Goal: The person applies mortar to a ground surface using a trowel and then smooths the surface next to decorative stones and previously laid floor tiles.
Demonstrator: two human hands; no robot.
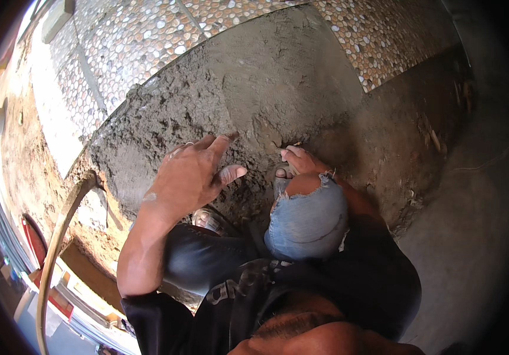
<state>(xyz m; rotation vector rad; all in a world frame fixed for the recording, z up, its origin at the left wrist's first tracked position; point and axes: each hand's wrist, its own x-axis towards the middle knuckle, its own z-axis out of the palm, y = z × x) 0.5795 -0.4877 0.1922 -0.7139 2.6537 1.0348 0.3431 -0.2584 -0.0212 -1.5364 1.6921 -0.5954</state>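
Note:
Wet grey mortar [290, 65] is spread over the ground in front of me, smooth at the far middle and lumpy toward the left. Above its lumpy part, my left hand [192, 168] is open, its thumb apart from the fingers and its fingertips close to the mortar. Just beyond my bent knee [308, 219], my right hand [299, 158] is closed, low over the mortar. A thin piece shows at its fingers, but I cannot make out what it belongs to. The knee and mortar hide part of that side.
Pebble-faced tiles [142, 47] border the mortar at the far left, with another pebbled panel [384, 35] at the far right. A hoe [68, 219] with a curved wooden handle stands at my left. Bare soil [408, 130] and grey floor [473, 201] lie to the right.

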